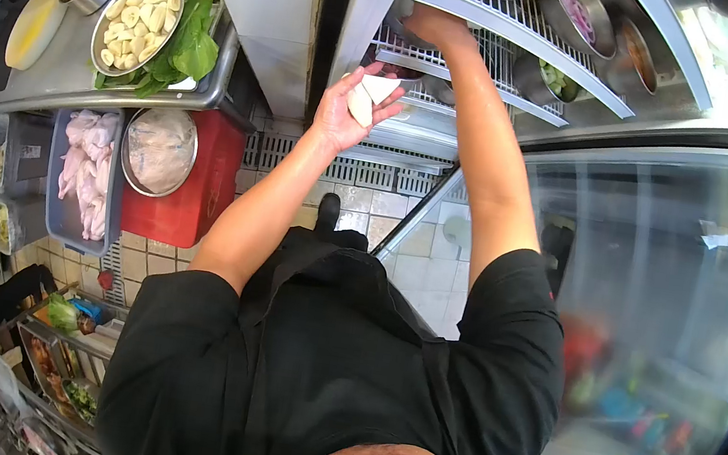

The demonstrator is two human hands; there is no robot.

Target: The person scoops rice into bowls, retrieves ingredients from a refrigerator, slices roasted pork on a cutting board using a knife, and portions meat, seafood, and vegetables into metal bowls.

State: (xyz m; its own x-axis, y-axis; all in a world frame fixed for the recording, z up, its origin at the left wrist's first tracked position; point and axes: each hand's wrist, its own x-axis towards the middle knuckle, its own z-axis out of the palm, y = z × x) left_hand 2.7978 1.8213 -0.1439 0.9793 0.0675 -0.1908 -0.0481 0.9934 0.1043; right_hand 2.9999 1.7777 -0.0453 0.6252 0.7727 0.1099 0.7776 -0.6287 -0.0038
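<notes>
My left hand [341, 109] is turned palm up just outside the open refrigerator, its fingers curved around a few white food pieces [360, 106]. One piece is wedge-shaped with flat cut faces; their exact kind is unclear. My right hand [437, 27] reaches in between the wire shelves [491, 54]. Its fingers are partly hidden beside a metal container [400, 17] at the far left of the shelf, and I cannot make out whether they grip it. Below, a bowl of dark reddish food [395, 71] shows behind my left fingertips.
Upper shelves bear metal bowls, one with sliced purple onion [573, 10]. The glass door [649, 314] stands open at right. On the left, a steel counter [38, 93] holds a bowl of pale peeled pieces [138, 24] and green leaves [190, 40]; below sits a tub of raw poultry [87, 175].
</notes>
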